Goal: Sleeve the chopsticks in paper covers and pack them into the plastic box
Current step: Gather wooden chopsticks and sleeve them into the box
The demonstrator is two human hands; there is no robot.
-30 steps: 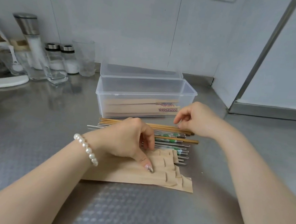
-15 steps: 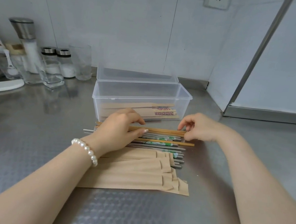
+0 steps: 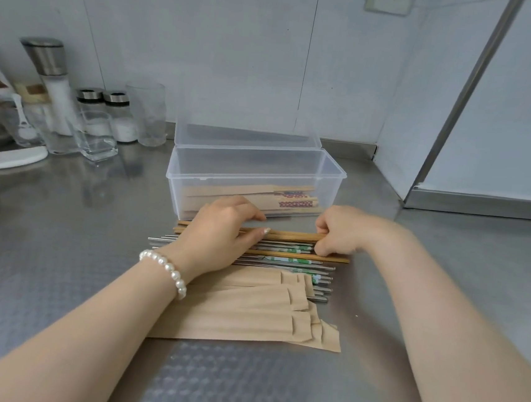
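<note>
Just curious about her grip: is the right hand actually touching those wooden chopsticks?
Touching. In the head view the right hand curls its fingers round the ends of the wooden chopsticks.

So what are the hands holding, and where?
Both hold the wooden chopsticks: right hand pinches their right end, left hand holds the middle.

No readable text, label, brand or number shows; the sleeved chopsticks [image 3: 293, 196] in the plastic box [image 3: 256, 180] bear only a coloured pattern.
</note>
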